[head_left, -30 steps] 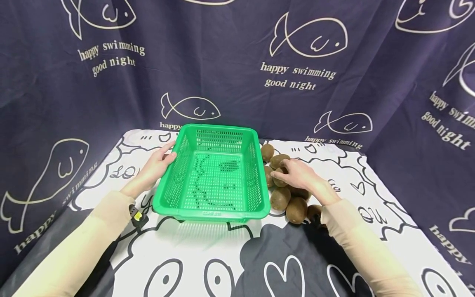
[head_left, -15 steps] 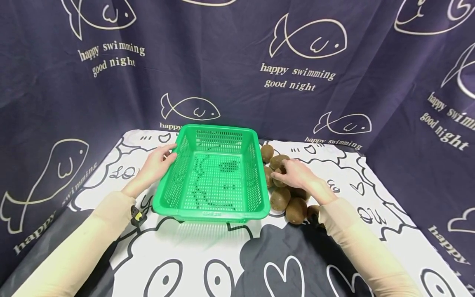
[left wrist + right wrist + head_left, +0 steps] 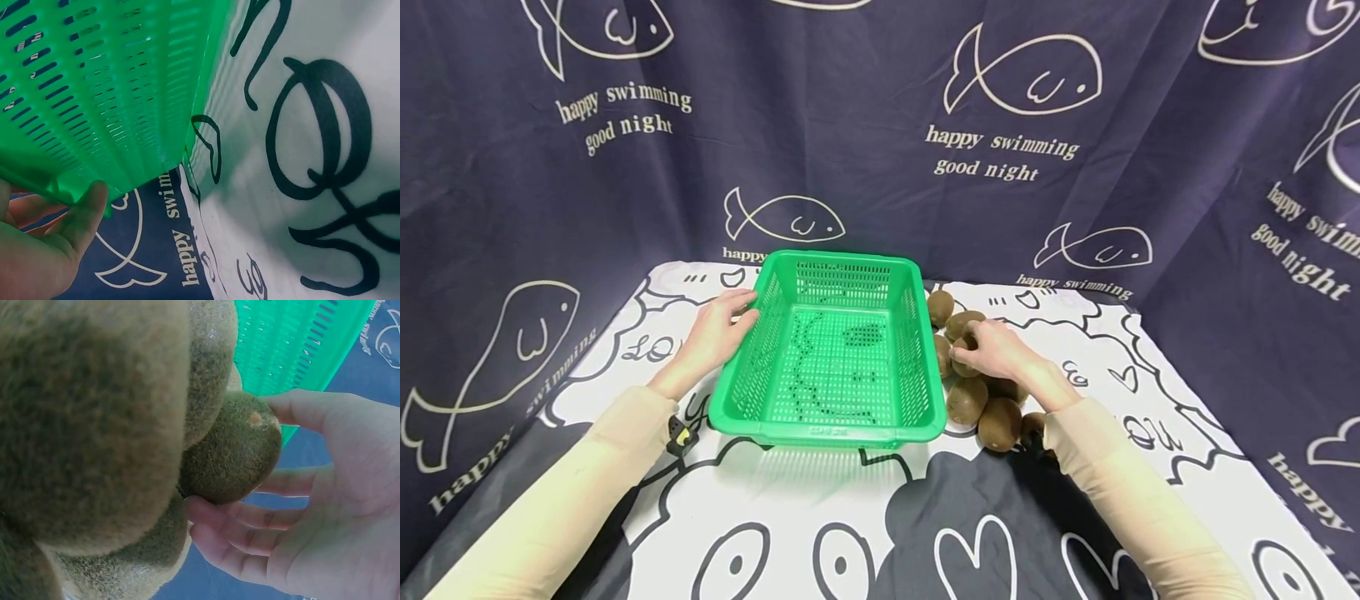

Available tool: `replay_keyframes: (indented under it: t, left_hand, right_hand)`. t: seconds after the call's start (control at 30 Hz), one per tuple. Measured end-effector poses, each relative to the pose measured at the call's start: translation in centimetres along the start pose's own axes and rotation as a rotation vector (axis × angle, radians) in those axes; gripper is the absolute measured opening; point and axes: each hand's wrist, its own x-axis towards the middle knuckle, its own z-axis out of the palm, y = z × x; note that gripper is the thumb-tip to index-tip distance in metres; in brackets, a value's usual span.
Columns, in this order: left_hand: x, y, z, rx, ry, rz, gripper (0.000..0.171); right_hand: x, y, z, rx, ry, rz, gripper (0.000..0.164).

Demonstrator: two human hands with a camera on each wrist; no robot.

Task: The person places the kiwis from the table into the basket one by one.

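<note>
A green plastic basket [image 3: 827, 433] with slotted walls and nothing in it stands mid-table. At its left side my left hand [image 3: 712, 335] grips the rim, and the left wrist view shows the thumb [image 3: 94, 197] on it. To the right of the basket lies a pile of brown fuzzy kiwis [image 3: 999, 424]. My right hand [image 3: 1006, 352] reaches over the pile and holds one kiwi [image 3: 234, 450] between thumb and fingers. In the right wrist view this fruit sits against other kiwis [image 3: 87, 425], and the basket wall [image 3: 275, 344] shows behind it.
A white and dark-grey patterned cloth [image 3: 775, 517] covers the table. Dark blue curtains [image 3: 880, 125] with fish drawings hang behind and at both sides. A small black and yellow device [image 3: 681, 435] is at the left cuff.
The left hand has shifted very slightly on the basket rim. Basket, pile and right hand stay almost where they were.
</note>
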Motion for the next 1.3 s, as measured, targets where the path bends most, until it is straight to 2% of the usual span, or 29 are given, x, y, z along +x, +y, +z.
replay_keyframes:
  t: [0.3, 0.93, 1.0, 1.17, 1.3]
  left_hand:
    - [0.1, -0.3, 0.1, -0.004, 0.004, -0.016, 0.04]
    - [-0.4, 0.3, -0.3, 0.005, -0.023, -0.063, 0.042]
    - [-0.4, 0.3, -0.3, 0.007, -0.02, -0.061, 0.042]
    - [-0.4, 0.3, -0.3, 0.016, -0.011, -0.067, 0.042]
    - [-0.5, 0.4, -0.2, 0.01, -0.007, -0.075, 0.042]
  right_hand:
    - [0.1, -0.1, -0.3, 0.011, 0.001, -0.018, 0.024]
    - [0.0, -0.3, -0.3, 0.029, 0.014, -0.058, 0.021]
    - [0.0, -0.4, -0.3, 0.04, 0.012, -0.059, 0.025]
    - [0.1, -0.9, -0.4, 0.072, -0.017, -0.034, 0.046]
    - [0.3, -1.1, -0.4, 0.077, -0.036, -0.036, 0.05]
